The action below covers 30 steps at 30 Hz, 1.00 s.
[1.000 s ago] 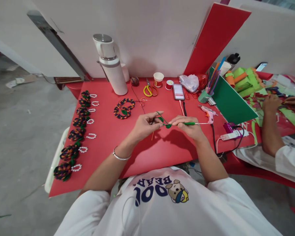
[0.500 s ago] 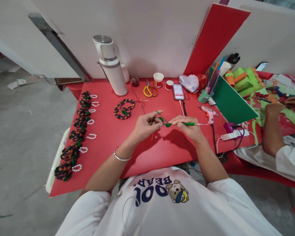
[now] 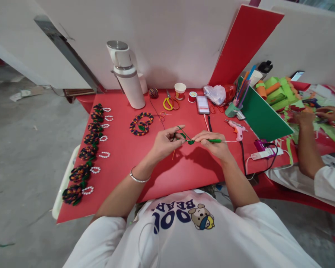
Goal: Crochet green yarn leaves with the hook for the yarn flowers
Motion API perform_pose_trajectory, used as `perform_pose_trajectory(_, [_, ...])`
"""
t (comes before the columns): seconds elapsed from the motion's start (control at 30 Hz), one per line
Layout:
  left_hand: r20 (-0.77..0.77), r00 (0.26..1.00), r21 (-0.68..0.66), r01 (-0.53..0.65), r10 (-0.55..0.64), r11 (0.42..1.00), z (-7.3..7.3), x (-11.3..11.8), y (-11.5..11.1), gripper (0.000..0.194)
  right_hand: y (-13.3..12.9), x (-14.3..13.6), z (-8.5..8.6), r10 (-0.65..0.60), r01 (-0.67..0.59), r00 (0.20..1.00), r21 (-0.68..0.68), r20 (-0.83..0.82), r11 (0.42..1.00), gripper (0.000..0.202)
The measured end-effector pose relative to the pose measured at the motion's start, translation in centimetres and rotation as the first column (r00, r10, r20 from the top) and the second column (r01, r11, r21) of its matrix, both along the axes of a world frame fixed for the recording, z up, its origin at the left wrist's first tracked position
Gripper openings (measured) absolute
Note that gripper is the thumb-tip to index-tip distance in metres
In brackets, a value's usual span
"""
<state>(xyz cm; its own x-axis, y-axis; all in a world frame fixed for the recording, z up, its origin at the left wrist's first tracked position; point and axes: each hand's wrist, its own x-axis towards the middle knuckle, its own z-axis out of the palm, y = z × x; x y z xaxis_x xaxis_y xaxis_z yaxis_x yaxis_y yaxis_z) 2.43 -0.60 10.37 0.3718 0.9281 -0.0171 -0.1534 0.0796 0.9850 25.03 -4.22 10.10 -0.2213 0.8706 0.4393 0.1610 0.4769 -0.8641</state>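
Note:
My right hand [image 3: 213, 143] is closed round a crochet hook [image 3: 214, 140] with a green grip, its metal shaft sticking out to the right. In my left hand [image 3: 167, 141], thumb and fingers pinch a small piece of green yarn work [image 3: 191, 142], and a green strand runs taut over the forefinger. The hook's tip meets the green work between the two hands. A short orange thread end hangs below my left fingers. Beyond my left hand lies a braided multicoloured yarn piece [image 3: 141, 124] with a green leaf shape in it.
Yarn flowers [image 3: 87, 152] with bead loops line the left edge of the red table [image 3: 123, 160]. Behind stand a flask [image 3: 128, 83], scissors [image 3: 170, 103], a paper cup [image 3: 180, 91] and a phone [image 3: 203, 105]. A glue gun [image 3: 237, 130] and power strip [image 3: 266, 153] lie right, near another person's arms.
My hands, the hook and the green yarn look nearly unchanged. At the right, the other person's hands have shifted among the coloured scraps.

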Motion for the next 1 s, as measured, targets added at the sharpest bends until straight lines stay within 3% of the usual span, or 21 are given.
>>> perform_pose_trajectory(0.3, [0.005, 1.0, 0.017, -0.025, 0.025, 1.0, -0.5, 0.1, 0.1, 0.067, 0.0, -0.2, 0.4, -0.023, 0.018, 0.996, 0.056, 0.09, 0.998, 0.015])
perform_pose_trajectory(0.43, [0.026, 0.998, 0.02, -0.061, 0.06, 0.998, -0.8, 0.6, 0.0, 0.069, -0.5, -0.9, 0.4, -0.091, 0.051, 0.976, 0.196, 0.2, 0.979, 0.014])
perform_pose_trajectory(0.57, [0.109, 0.987, -0.053, -0.115, 0.121, 0.992, -0.9, 1.8, -0.7, 0.077, -2.1, -3.1, -1.2, -0.388, 0.215, 0.849, 0.435, 0.359, 0.874, 0.019])
perform_pose_trajectory(0.63, [0.208, 0.969, -0.148, -0.104, 0.134, 0.983, -1.0, 2.3, -1.1, 0.08, -2.8, -4.3, -2.4, -0.546, 0.346, 0.784, 0.523, 0.296, 0.779, 0.023])
perform_pose_trajectory(0.73, [0.351, 0.935, -0.318, 0.059, 0.06, 0.946, -0.8, 2.3, -1.3, 0.072, -3.2, -5.2, -3.5, -0.603, 0.446, 0.784, 0.544, 0.146, 0.711, 0.024])
perform_pose_trajectory(0.83, [0.419, 0.906, -0.401, 0.238, -0.054, 0.885, -0.4, 1.3, -1.0, 0.061, -2.7, -4.4, -3.1, -0.468, 0.357, 0.878, 0.514, 0.101, 0.78, 0.02])
perform_pose_trajectory(0.93, [0.354, 0.932, -0.404, 0.223, -0.073, 0.887, -0.1, 0.0, -0.5, 0.06, -2.1, -2.6, -1.3, -0.207, 0.146, 0.97, 0.37, 0.13, 0.918, 0.021])
perform_pose_trajectory(1.0, [0.289, 0.954, -0.387, 0.188, -0.075, 0.903, 0.0, -0.5, -0.2, 0.061, -1.8, -1.4, 0.0, -0.083, 0.054, 0.99, 0.243, 0.114, 0.969, 0.019])
